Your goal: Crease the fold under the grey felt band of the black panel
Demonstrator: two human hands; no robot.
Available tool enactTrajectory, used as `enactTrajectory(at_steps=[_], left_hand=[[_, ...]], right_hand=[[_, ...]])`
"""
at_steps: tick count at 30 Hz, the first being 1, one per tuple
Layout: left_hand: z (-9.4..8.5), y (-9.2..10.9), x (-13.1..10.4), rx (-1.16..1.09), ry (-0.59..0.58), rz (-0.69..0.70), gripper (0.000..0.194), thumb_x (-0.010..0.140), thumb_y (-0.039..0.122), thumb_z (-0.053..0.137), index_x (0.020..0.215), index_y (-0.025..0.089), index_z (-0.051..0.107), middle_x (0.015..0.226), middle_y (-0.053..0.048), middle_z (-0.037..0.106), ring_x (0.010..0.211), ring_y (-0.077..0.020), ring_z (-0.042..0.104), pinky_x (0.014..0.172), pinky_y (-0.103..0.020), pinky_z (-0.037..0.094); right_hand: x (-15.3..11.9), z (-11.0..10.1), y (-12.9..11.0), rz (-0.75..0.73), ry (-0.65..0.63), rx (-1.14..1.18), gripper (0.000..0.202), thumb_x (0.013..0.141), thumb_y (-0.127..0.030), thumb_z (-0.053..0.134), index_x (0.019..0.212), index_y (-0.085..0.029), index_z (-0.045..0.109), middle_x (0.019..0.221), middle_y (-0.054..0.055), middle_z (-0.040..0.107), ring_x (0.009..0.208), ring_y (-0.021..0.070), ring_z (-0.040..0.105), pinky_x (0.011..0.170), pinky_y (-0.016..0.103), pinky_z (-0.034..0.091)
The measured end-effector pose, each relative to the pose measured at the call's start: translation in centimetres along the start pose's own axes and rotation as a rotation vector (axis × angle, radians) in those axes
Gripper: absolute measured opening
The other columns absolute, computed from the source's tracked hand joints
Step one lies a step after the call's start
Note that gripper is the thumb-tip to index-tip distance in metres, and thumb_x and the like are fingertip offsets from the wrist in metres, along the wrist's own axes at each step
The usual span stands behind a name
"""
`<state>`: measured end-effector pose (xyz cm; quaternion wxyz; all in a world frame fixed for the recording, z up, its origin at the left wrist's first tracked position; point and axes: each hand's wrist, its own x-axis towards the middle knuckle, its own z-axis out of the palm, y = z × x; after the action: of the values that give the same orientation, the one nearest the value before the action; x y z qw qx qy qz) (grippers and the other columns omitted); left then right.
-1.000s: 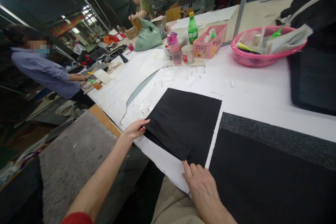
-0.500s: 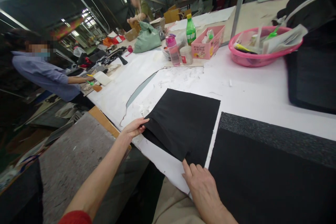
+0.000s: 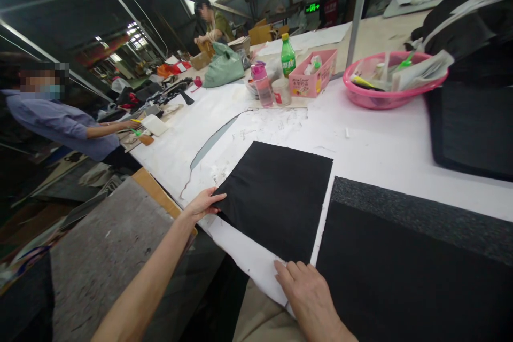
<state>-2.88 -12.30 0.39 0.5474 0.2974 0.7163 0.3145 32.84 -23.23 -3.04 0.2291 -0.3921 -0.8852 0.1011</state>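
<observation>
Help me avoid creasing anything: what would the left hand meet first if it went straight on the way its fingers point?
Most likely the black sheet: the left hand holds its left corner, and the fingers point across it. Depth is unclear in this view, so they might skim over it.

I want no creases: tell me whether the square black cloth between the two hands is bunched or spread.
Spread: the black cloth lies nearly flat, most edges visible; cannot tell whether another layer lies beneath.

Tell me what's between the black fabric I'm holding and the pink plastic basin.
A small white stick lies on the white sheet between fabric and basin, in the head view.
</observation>
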Motion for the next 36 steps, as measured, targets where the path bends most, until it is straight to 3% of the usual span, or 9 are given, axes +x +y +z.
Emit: enactTrajectory(at_steps=[4, 12, 17, 28, 36], left_hand=[[0.3, 0.0, -0.7, 0.065, 0.007, 0.033, 0.044, 0.066, 0.036, 0.084, 0.098, 0.014, 0.062, 0.080, -0.005, 0.070, 0.048, -0.0112, 0.061, 0.039, -0.019, 0.049], [0.3, -0.4, -0.8, 0.142, 0.015, 0.067, 0.050, 0.066, 0.041, 0.083, 0.102, 0.014, 0.060, 0.084, -0.005, 0.069, 0.054, -0.0119, 0.062, 0.041, -0.019, 0.050], [0.3, -0.6, -0.6, 0.177, 0.014, 0.077, 0.052, 0.067, 0.044, 0.081, 0.103, 0.014, 0.059, 0.087, -0.005, 0.069, 0.055, -0.0122, 0.062, 0.043, -0.020, 0.051], [0.6, -0.8, -1.1, 0.241, 0.065, 0.103, 0.055, 0.066, 0.049, 0.079, 0.104, 0.015, 0.056, 0.089, -0.005, 0.069, 0.058, -0.0149, 0.064, 0.044, -0.022, 0.051], [1.1, -0.5, -1.3, 0.283, 0.102, 0.113, 0.057, 0.062, 0.052, 0.078, 0.099, 0.016, 0.053, 0.077, -0.001, 0.066, 0.049, -0.0129, 0.059, 0.042, -0.023, 0.050]], right_hand=[[0.3, -0.9, 0.3, 0.037, -0.010, 0.114, 0.015, 0.088, -0.009, 0.058, 0.094, -0.022, 0.057, 0.077, -0.002, 0.051, 0.068, 0.0157, 0.047, 0.064, 0.033, 0.029], [0.5, -0.9, 1.5, 0.138, -0.051, 0.107, 0.019, 0.088, -0.004, 0.054, 0.093, -0.023, 0.056, 0.082, -0.001, 0.049, 0.073, 0.0174, 0.048, 0.066, 0.031, 0.031], [0.4, -0.2, 1.5, 0.133, 0.049, 0.074, 0.018, 0.095, -0.011, 0.044, 0.082, -0.022, 0.050, 0.076, -0.001, 0.047, 0.067, 0.0173, 0.047, 0.064, 0.033, 0.031], [0.8, 0.2, 2.0, 0.049, 0.178, -0.055, 0.028, 0.101, -0.018, 0.030, 0.077, -0.023, 0.044, 0.068, -0.002, 0.048, 0.057, 0.0156, 0.049, 0.056, 0.031, 0.033], [1.1, 1.1, 2.5, 0.026, 0.272, -0.111, 0.031, 0.102, -0.020, 0.026, 0.075, -0.024, 0.042, 0.062, -0.004, 0.049, 0.052, 0.0135, 0.051, 0.051, 0.029, 0.034]])
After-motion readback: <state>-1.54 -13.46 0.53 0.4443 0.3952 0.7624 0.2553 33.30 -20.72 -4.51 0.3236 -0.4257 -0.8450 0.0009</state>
